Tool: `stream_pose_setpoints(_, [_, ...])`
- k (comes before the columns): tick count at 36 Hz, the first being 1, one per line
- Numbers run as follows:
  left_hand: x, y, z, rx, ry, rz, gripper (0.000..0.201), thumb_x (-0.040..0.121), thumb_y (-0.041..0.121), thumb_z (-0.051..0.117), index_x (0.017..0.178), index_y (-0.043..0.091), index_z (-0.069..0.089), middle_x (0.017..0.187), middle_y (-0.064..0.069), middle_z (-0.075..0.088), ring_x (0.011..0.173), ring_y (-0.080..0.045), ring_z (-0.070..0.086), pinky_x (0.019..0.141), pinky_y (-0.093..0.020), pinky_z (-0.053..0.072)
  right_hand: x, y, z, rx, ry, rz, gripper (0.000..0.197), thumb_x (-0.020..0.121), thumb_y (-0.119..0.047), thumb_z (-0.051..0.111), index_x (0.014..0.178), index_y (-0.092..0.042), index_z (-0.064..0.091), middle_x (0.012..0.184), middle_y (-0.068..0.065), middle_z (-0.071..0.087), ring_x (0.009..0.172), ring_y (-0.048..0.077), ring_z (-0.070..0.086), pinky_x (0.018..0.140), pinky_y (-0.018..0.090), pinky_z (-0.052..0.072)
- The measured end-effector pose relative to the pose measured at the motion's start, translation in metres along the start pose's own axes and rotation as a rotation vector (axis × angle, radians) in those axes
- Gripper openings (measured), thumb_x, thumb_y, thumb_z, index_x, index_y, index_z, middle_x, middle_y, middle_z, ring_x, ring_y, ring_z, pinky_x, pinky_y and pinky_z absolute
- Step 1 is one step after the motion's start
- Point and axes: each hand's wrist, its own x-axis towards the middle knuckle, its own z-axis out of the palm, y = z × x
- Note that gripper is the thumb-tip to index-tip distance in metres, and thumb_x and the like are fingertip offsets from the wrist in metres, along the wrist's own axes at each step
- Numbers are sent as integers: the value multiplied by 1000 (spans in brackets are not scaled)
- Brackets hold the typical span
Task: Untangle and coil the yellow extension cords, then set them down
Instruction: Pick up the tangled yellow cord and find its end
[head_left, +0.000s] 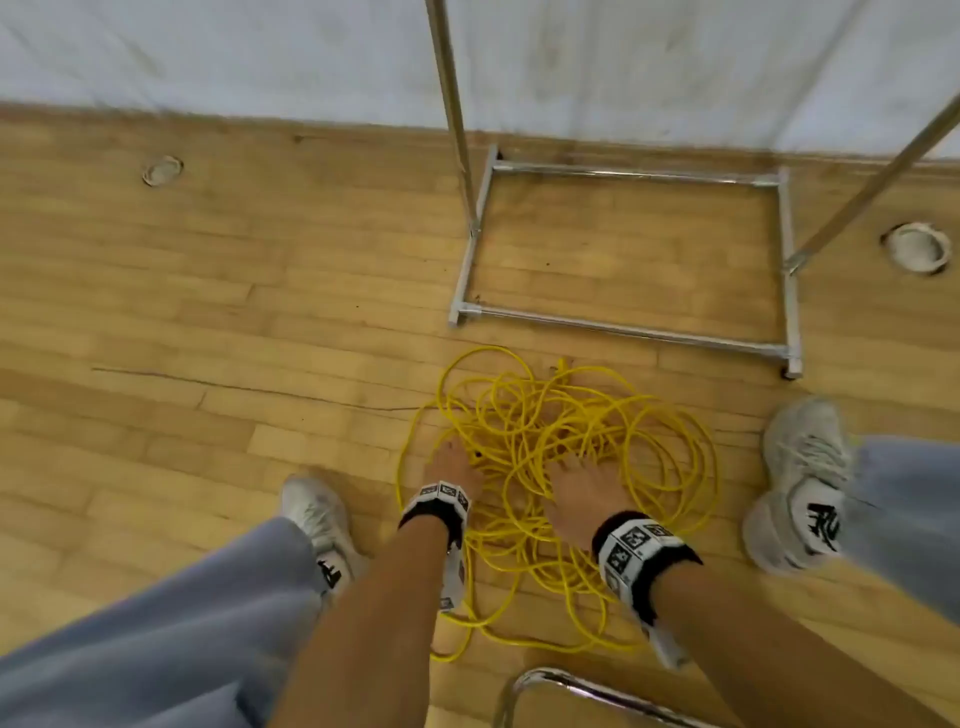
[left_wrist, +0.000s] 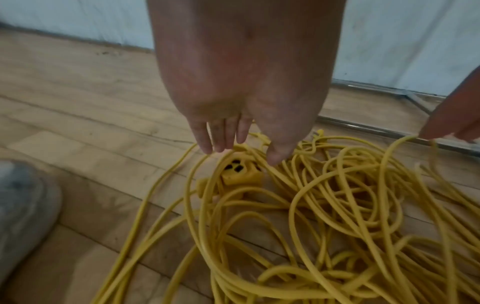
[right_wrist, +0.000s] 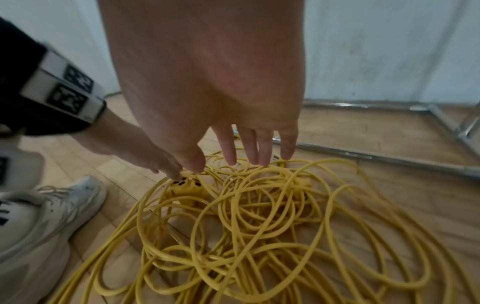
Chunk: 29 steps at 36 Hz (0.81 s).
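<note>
**cordwrangler:** So where are we at? The yellow extension cords (head_left: 561, 457) are one big loose tangle on the wood floor (head_left: 208, 312), sitting between the person's two sneakers and just short of the near rail of that metal rack base (head_left: 623, 327). Nothing coiled yet, I'd say the job has barely begun.

**ohm_sweet_ohm:** Yep. Both hands are down in the pile. The left hand (left_wrist: 241, 82) has its fingers straight and spread, tips right over the yellow socket block (left_wrist: 240, 171), brushing the loops there but not wrapped round anything. The right hand (right_wrist: 207, 82) is the same deal: fingers extended, hovering at the top strands, gripping nothing.

**cordwrangler:** How do you reckon it handles?

**ohm_sweet_ohm:** Looks like round rubbery jacket, smooth, medium-thin. Springy rather than limp, since the loops hold their curve instead of lying flat. Individually light, but the whole heap probably has some heft. Not fragile, not very slippery.

**cordwrangler:** Where would you grab?

**ohm_sweet_ohm:** The socket block. It's chunky and squarish with dark slots, the one solid thing in there, and it marks an end. Pinch that with the left, then feed cord through the right. Yanking a middle loop would likely just tighten the knots. There seems to be a second plug end at the far side of the pile, but it's too blurry to call.
</note>
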Motion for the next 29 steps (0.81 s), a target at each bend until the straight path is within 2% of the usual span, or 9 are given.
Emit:
stream_pose_setpoints(4, [20,-6,9,145,31,-13,61,102,32,57,153,10,31,156,-13,39,148,-34,28,114,-46,37,12,1,12,51,24,-14,51,107,-42,40,150,-16,39,151,9,44,140,31,42,112,50,39])
stream_pose_setpoints(9, [34,-19,22,193,161,-5,28,98,11,54,124,20,54,128,-6,63,134,-32,44,108,-45,39,15,1,23,87,22,-23,54,107,-41,41,154,-16,35,154,7,43,141,29,42,111,47,42])
stream_pose_setpoints(16, [17,-19,12,220,154,17,16,98,26,60,111,17,60,118,-9,64,131,-34,45,111,-48,33,-3,3,18,124,20,-27,57,107,-41,43,156,-15,34,159,8,39,145,30,38,115,49,38])
stream_pose_setpoints(18, [1,-16,-7,188,96,53,18,97,34,62,99,17,59,116,-12,64,126,-36,49,104,-48,40,-11,2,6,131,3,-15,57,107,-43,44,156,-15,34,157,9,41,143,31,40,113,50,41])
stream_pose_setpoints(20, [-20,-14,-26,131,42,127,29,94,37,65,79,18,49,93,-6,61,106,-35,60,88,-43,44,-21,1,-7,155,27,-24,52,105,-45,46,147,-14,43,147,9,50,134,32,49,106,49,46])
stream_pose_setpoints(21, [-31,-12,-34,91,21,159,31,93,37,66,77,17,49,85,-3,57,99,-33,62,88,-43,43,-27,0,-14,165,44,-29,50,104,-48,47,140,-14,47,139,9,55,128,32,54,101,48,50])
stream_pose_setpoints(23, [-57,-9,-46,-3,-19,213,25,93,36,69,91,12,62,90,-4,61,96,-31,61,92,-47,47,-40,-1,-26,212,70,-52,51,102,-50,49,137,-12,50,133,10,59,122,33,59,97,47,53])
stream_pose_setpoints(25, [-80,-5,-52,-142,-47,280,25,92,28,74,104,8,67,102,-12,66,99,-32,62,92,-51,51,-54,-3,-37,261,62,-78,55,103,-46,50,144,-10,47,143,12,55,125,32,58,100,45,52])
stream_pose_setpoints(29, [-132,13,-56,-376,-44,409,26,88,9,77,112,7,68,110,-10,69,102,-22,64,95,-46,52,-86,-8,-57,303,84,-175,60,105,-39,54,156,-13,36,158,12,43,138,30,49,108,37,44])
